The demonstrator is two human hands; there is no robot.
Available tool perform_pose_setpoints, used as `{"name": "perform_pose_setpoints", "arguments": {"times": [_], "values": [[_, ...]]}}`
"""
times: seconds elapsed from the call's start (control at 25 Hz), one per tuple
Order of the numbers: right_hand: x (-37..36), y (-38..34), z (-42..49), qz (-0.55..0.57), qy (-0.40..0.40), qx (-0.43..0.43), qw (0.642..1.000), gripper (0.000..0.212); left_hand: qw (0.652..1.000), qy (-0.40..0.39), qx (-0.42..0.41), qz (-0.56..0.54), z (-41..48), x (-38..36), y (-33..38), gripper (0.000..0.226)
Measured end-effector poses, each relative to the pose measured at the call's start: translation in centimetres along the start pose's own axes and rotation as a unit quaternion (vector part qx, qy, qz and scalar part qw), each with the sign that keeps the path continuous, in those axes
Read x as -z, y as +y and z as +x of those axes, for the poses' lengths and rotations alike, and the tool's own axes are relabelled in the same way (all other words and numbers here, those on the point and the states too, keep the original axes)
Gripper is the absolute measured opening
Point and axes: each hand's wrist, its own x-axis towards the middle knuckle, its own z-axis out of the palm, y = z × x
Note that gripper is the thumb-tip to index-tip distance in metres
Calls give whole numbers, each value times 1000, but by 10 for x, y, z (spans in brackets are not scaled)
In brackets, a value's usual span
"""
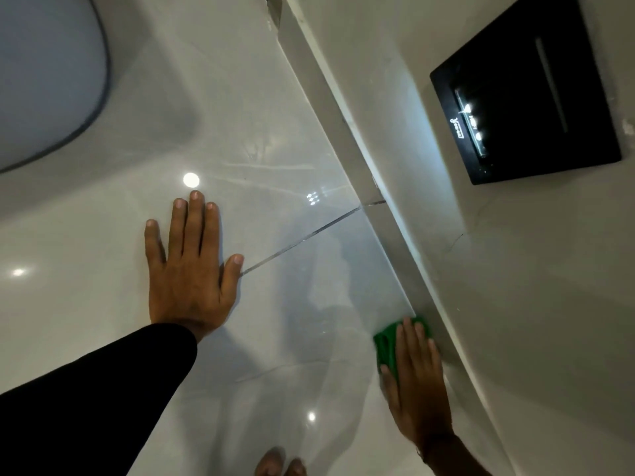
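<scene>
Green cloth (386,342): lying on the glossy tiled floor (295,338), touching the grey skirting (388,231) at the foot of the wall.
Right hand (417,383): grip released, straight fingers pressing flat on the cloth.
Left hand (189,269): grip released, palm flat on the floor, well apart from the cloth, black sleeve (103,389) behind it.
Also present: toilet (48,73) and a black wall plate (525,97).

- The floor tiles (275,139) are glossy, smooth, pale and mirror-like.
- The cloth (386,348) is green, soft, matt fabric.
- The wall panel (525,97) is black, shiny and smooth.
- The toilet lid (44,73) looks like smooth white plastic.
- The sleeve (89,400) is black matt cloth.
</scene>
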Motion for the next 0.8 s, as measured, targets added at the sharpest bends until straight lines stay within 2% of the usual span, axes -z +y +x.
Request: {"name": "perform_pose_setpoints", "arguments": {"times": [0.24,0.32,0.4,0.56,0.68,0.8], "values": [[91,-108,212,39,114,126,985,69,1000,8,0,0,-1,-1,1,82],[122,-149,276,46,141,126,981,67,1000,6,1,6,0,0,1,82],[132,-171,303,44,149,114,981,67,1000,0,3,5,1,1,0,82],[100,-135,248,73,151,120,979,74,1000,-3,5,1,1,1,1,83],[46,-68,138,40,121,57,990,77,1000,-6,5,-2,2,1,0,83],[3,-11,19,9,64,10,998,67,1000,-4,4,-6,1,0,0,83]]}}
